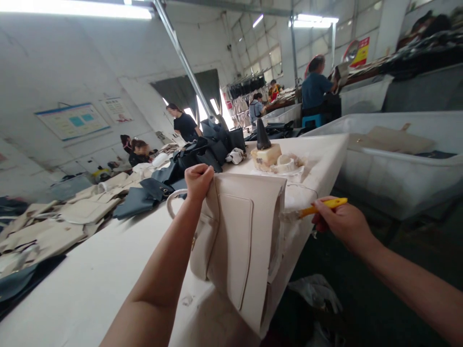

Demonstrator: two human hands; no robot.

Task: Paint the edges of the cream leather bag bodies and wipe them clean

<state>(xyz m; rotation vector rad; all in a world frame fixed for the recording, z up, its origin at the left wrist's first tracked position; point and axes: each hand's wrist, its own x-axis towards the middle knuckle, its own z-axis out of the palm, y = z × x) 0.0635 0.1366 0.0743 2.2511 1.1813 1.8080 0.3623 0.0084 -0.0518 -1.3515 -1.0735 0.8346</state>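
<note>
- So, L hand (pixel 198 182) is clenched on top corner of beige handbag (pixel 233 231), tilted at edge of white table (pixel 123 274) rn
- R hand (pixel 343 224) grips yellow-handled brush (pixel 335 203), bristles nr bag's open side
- dark bags (pixel 144 196) piled up behind, btw

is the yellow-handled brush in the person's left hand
No, the right hand holds the yellow-handled brush, while the left hand grips the cream stitched bag by its top.
</note>
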